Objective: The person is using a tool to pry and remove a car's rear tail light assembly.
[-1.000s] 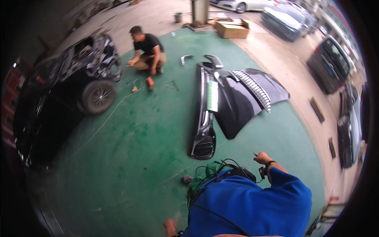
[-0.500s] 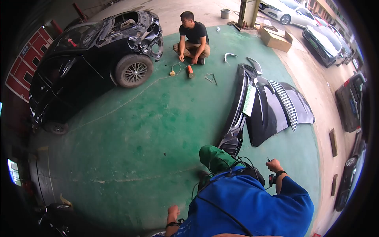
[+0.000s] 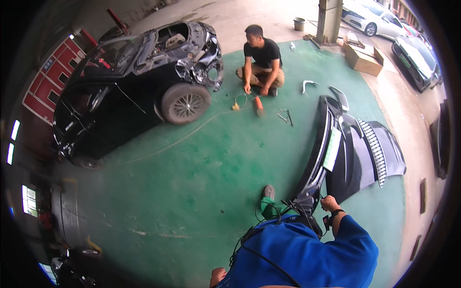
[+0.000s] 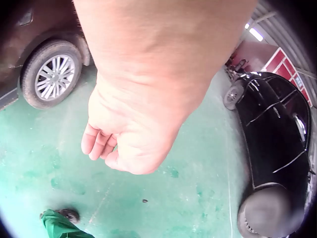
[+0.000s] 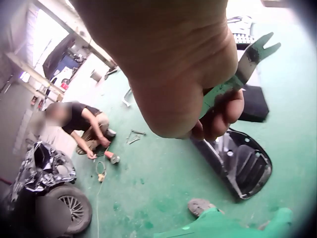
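Observation:
My right hand grips a flat trim pry tool, its forked tip sticking out past the fingers in the right wrist view. Green and bare metal show on the tool, and the palm hides the rest of it. In the head view this hand overlaps the lower end of a black bumper on the floor. My left hand hangs over the green floor with its fingers loosely curled, holding nothing. Only part of it shows at the bottom of the head view.
A black car with its front stripped stands at left. A person squats near an orange-red tool, a cable and several small tools. A dark hood lies beside the bumper; a cardboard box sits behind.
The head view has swung left, so the car, the squatting person and the bumper appear farther right. My feet have stepped. The right hand keeps the pry tool; the left stays low.

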`<state>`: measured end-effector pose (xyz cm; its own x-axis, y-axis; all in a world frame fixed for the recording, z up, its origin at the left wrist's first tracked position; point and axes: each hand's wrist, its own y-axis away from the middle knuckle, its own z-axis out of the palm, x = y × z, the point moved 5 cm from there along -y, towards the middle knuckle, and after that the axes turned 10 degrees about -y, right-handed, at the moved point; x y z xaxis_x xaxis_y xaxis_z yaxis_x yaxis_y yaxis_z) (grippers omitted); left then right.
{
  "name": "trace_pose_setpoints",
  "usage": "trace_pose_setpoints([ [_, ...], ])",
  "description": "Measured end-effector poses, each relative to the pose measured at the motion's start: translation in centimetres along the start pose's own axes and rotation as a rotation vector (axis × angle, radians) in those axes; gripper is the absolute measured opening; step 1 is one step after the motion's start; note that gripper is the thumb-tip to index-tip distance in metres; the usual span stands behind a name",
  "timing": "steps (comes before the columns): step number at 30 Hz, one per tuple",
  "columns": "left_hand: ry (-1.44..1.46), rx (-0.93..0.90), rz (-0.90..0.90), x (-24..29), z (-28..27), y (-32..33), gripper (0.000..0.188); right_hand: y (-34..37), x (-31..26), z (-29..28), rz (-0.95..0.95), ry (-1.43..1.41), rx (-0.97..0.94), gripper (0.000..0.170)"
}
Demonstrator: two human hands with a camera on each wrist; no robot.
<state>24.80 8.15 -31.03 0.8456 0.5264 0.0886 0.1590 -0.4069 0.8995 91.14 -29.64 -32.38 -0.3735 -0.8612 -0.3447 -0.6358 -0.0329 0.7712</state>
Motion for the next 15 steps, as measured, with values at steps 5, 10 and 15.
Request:
trace_pose_setpoints([
  [5, -0.015, 0.152, 0.144, 15.3, -4.0, -0.3, 0.01, -5.1, -12.8, -2.1, -0.236, 0.036, 0.027, 0.048],
  [10, -0.128, 0.156, 0.261, 27.8, -7.7, 1.8, 0.015, -6.3, -19.1, -4.7, -0.291, 0.094, 0.107, 0.064],
  [15, -0.148, 0.146, 0.245, 33.6, -7.9, 2.3, 0.016, -5.8, -16.1, -5.5, -0.131, 0.092, 0.093, 0.063],
])
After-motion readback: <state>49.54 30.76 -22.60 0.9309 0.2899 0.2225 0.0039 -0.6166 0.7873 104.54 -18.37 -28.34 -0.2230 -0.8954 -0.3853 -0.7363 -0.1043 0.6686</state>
